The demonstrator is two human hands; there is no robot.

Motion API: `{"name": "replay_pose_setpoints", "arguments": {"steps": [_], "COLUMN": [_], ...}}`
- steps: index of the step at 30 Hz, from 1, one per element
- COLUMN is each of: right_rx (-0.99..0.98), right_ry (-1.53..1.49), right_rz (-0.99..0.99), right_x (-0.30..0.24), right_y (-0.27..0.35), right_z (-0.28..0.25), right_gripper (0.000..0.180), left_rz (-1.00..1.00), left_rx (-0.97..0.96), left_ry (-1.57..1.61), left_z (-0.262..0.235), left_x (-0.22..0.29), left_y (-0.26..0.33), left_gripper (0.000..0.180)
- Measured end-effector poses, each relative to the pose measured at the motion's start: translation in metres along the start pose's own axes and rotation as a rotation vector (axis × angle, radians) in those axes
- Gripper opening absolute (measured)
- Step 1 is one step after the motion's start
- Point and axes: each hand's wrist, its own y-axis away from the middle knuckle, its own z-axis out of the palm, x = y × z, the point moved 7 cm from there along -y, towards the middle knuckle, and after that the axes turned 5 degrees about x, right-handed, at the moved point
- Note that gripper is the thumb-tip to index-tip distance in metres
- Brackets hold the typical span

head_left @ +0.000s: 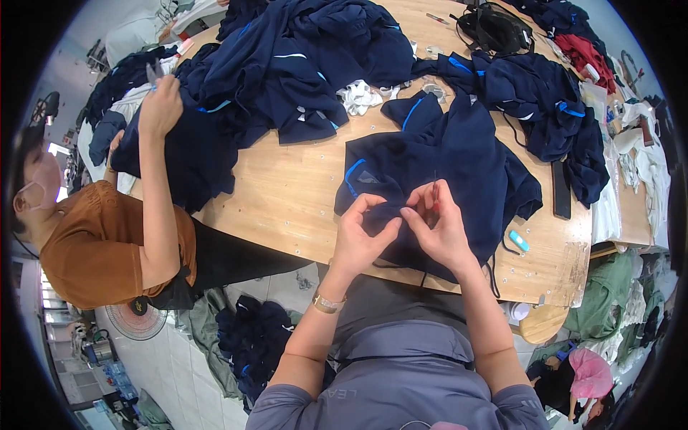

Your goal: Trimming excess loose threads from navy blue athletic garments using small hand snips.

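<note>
Navy garment point(466, 161) is lying on the table point(279, 190) right in front of the person, most of its weight on the wood, so the hands only have to manage one small fold — my read, anyway. Left hand point(362, 233) has thumb and finger nearly together on the cloth, right hand point(440, 229) pinches just beside it, probably keeping that bit taut. Something red point(436, 206) is tucked in the right fingers — can't tell what.
</note>
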Motion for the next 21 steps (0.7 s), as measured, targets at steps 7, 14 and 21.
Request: {"name": "replay_pose_setpoints", "arguments": {"steps": [7, 14, 21], "right_rx": [-0.054, -0.004, -0.025], "right_ry": [-0.686, 0.006, 0.582], "right_rz": [0.169, 0.177, -0.167], "right_x": [-0.003, 0.033, 0.004], "right_y": [0.015, 0.029, 0.028], "right_z": [-0.005, -0.025, -0.016], "right_gripper": [0.033, 0.031, 0.040], "left_rz": [-0.001, -0.043, -0.009], "left_rx": [0.021, 0.009, -0.014], "left_ry": [-0.018, 0.029, -0.003], "left_z": [-0.001, -0.002, 0.001], "left_x": [-0.001, -0.009, 0.004], "left_y": [0.002, -0.001, 0.000], "left_gripper": [0.028, 0.026, 0.026]}}
